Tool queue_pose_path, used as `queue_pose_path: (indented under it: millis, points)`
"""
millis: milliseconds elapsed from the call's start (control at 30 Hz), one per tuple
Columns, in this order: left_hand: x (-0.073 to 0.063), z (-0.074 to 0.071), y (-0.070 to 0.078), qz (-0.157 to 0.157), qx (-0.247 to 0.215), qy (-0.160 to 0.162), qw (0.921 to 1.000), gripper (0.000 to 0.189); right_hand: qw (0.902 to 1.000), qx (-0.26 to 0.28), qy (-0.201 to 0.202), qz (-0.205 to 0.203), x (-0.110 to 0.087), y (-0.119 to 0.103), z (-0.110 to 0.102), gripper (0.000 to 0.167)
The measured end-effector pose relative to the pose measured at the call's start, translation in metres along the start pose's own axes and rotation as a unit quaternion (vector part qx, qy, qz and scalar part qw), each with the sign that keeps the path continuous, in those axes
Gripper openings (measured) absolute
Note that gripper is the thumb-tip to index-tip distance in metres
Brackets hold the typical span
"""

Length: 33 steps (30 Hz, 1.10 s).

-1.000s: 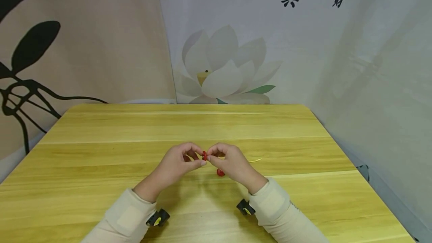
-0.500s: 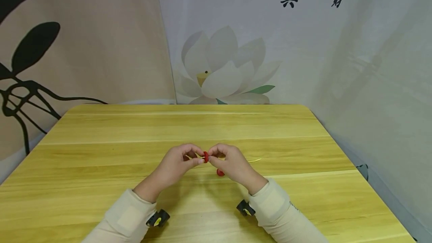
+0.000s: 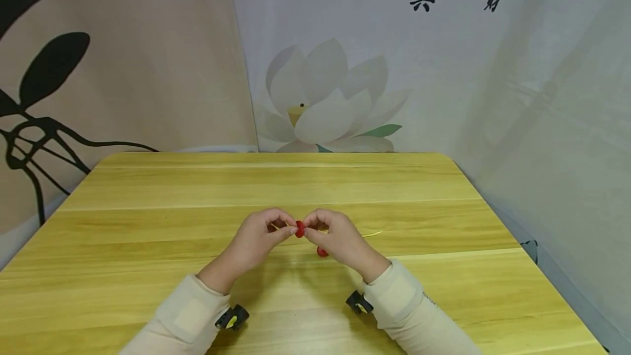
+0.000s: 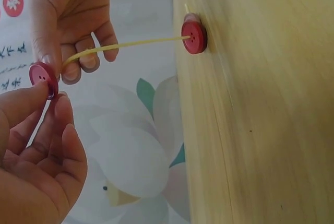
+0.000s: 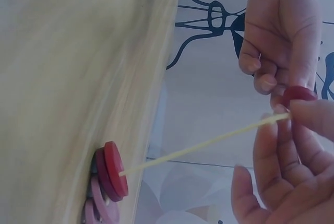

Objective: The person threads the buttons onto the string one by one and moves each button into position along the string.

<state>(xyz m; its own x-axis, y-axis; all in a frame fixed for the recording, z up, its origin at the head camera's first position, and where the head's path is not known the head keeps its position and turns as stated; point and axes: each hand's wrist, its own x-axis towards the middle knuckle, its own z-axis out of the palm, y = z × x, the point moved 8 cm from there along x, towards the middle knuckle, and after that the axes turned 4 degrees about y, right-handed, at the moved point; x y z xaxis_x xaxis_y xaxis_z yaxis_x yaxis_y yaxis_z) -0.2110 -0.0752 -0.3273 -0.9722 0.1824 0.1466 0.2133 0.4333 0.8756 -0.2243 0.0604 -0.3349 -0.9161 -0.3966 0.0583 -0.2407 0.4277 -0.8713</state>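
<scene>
Between the two hands a red button [image 3: 299, 229] is held up over the table. My left hand [image 3: 253, 240] pinches it by the rim with thumb and fingertips; its holes show in the left wrist view. Close against the button's other side, my right hand [image 3: 340, 240] pinches a yellow cord [image 5: 209, 144] between thumb and fingers. The cord slopes down to a small stack of threaded buttons [image 5: 116, 169] on the table, red in front with pinkish ones behind. Whether the cord enters the held button is hidden by the fingertips.
The wooden table [image 3: 197, 185] spreads around both hands. A yellow cord tail [image 3: 372, 234] lies to the right of the right hand. Behind the table hangs a printed cloth backdrop [image 3: 335, 92] with a lotus flower. Each wrist carries a small black camera [image 3: 233, 318].
The held red button has turned from nearly edge-on to show more of its face. My left thumb and fingertips have shifted slightly on it; the right hand stays almost still.
</scene>
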Motion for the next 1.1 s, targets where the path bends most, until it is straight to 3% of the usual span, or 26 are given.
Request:
queue_pose_path:
  millis: [600, 1100]
  points:
    - [0.003, -0.003, 0.001, -0.007, -0.009, 0.011, 0.9999, 0.003, 0.9998, 0.002, -0.01, -0.014, 0.001, -0.001, 0.0, 0.018]
    - [0.002, -0.003, 0.002, 0.001, -0.013, 0.005, 0.9999, 0.003, 0.9958, -0.061, -0.018, -0.066, -0.001, -0.014, 0.003, 0.04]
